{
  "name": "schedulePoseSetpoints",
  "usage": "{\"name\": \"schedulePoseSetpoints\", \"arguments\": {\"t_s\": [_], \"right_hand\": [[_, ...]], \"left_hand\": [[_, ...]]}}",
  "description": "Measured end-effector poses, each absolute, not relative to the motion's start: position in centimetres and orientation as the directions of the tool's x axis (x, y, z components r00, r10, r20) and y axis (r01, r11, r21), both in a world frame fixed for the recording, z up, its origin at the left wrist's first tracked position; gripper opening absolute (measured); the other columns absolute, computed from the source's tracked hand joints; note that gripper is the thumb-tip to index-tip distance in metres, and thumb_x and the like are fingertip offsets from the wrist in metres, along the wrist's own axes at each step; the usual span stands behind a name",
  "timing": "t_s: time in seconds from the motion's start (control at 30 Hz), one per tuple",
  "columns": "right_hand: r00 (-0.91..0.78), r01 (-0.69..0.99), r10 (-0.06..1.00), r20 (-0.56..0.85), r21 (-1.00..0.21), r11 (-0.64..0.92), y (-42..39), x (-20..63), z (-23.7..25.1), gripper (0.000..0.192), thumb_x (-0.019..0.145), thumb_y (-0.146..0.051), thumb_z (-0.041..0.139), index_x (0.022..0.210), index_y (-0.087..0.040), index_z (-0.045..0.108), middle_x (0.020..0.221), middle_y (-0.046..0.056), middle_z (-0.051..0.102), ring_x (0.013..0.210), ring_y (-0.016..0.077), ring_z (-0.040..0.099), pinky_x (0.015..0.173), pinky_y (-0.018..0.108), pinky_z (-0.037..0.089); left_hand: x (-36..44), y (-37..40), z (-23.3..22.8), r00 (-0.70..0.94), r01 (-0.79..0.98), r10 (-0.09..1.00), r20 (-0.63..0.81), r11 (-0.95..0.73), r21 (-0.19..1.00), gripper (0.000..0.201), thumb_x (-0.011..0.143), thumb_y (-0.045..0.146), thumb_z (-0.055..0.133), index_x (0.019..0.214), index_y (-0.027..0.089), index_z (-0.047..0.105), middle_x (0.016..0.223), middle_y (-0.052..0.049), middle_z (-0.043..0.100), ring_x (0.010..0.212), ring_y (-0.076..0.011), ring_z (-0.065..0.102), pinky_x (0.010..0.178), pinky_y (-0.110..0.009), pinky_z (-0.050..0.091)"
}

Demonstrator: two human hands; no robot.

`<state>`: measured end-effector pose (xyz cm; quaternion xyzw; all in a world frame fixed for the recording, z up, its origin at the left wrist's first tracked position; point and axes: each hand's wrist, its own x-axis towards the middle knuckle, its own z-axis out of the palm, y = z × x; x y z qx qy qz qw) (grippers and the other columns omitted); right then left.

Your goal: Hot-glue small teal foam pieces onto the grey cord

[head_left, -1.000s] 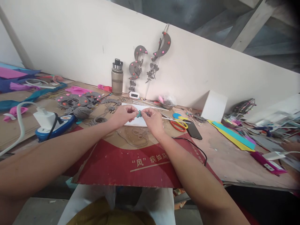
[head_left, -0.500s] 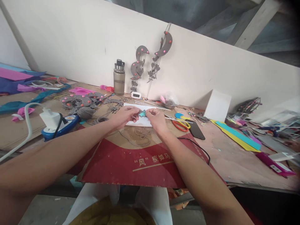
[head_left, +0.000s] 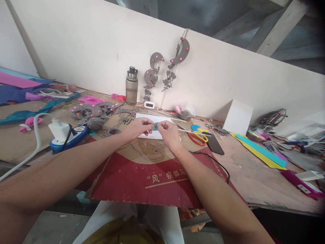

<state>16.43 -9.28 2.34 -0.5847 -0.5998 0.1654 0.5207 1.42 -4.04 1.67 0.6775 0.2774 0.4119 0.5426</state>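
Between my two hands is a small teal piece [head_left: 155,126], soft-looking and too small to name exactly. The fingertips of my left hand [head_left: 142,128] pinch its left side. On the other side, my right hand [head_left: 167,133] grips it between thumb and forefinger. Both hands are held over a white sheet of paper [head_left: 149,135]. Grey cord [head_left: 154,149] lies loosely on the cardboard [head_left: 122,183] below them. Scissors [head_left: 198,138] with red and yellow handles rest right of my right hand, beside a black phone [head_left: 215,144].
A water bottle [head_left: 131,88] and a small digital clock [head_left: 149,105] stand by the wall. Grey crescent hangings [head_left: 182,52] hang there. At left are a blue power strip [head_left: 68,139] and a grey yarn ball [head_left: 95,122]. Yellow and blue strips [head_left: 261,150] lie at right.
The teal piece looks turned and more covered by my fingers, and my hands have come closer together. The whole view has shifted slightly.
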Motion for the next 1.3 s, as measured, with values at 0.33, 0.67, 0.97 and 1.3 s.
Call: {"name": "schedulePoseSetpoints", "arguments": {"t_s": [0.33, 0.67, 0.97, 1.3], "right_hand": [[0.187, 0.531, 0.881, 0.434, -0.8, 0.281, -9.1, 16.3, 1.8, 0.02, 0.074, -0.035, 0.055, 0.076, -0.018, 0.064, 0.073, 0.001, 0.065, 0.066, 0.0127, 0.051, 0.063, 0.024, 0.039], [0.286, 0.321, 0.9, 0.328, -0.918, 0.233, -8.4, 17.3, 1.8, 0.024, 0.071, -0.04, 0.055, 0.073, -0.017, 0.063, 0.059, -0.002, 0.057, 0.052, 0.0089, 0.043, 0.053, 0.022, 0.035], [0.311, 0.306, 0.887, 0.342, -0.919, 0.247, -8.3, 17.5, 1.8, 0.024, 0.069, -0.038, 0.057, 0.074, -0.016, 0.063, 0.059, -0.003, 0.055, 0.05, 0.0074, 0.04, 0.051, 0.02, 0.033], [0.317, 0.301, 0.891, 0.325, -0.925, 0.23, -8.3, 17.5, 2.1, 0.021, 0.068, -0.035, 0.056, 0.071, -0.015, 0.062, 0.059, -0.003, 0.054, 0.051, 0.007, 0.038, 0.052, 0.02, 0.032]], "left_hand": [[1.7, -4.1, 1.5, 0.463, -0.087, 0.852, 0.243, -0.229, 0.97, 0.009, 0.068, 0.023, 0.063, 0.069, 0.014, 0.062, 0.058, 0.0, 0.056, 0.053, -0.0088, 0.05, 0.051, -0.022, 0.04], [1.5, -4.2, 2.0, 0.616, -0.075, 0.745, 0.256, -0.268, 0.96, 0.024, 0.07, 0.035, 0.069, 0.084, 0.015, 0.066, 0.066, -0.001, 0.059, 0.056, -0.0088, 0.05, 0.056, -0.023, 0.041], [1.3, -3.5, 1.5, 0.597, -0.093, 0.786, 0.161, -0.131, 0.987, 0.028, 0.063, 0.027, 0.075, 0.086, 0.014, 0.064, 0.082, -0.004, 0.065, 0.061, -0.0078, 0.053, 0.056, -0.022, 0.042], [1.1, -2.7, 0.7, 0.503, -0.102, 0.858, 0.109, -0.066, 0.993, 0.019, 0.067, 0.025, 0.066, 0.08, 0.011, 0.065, 0.07, -0.004, 0.063, 0.049, -0.0065, 0.047, 0.048, -0.022, 0.036]]}}
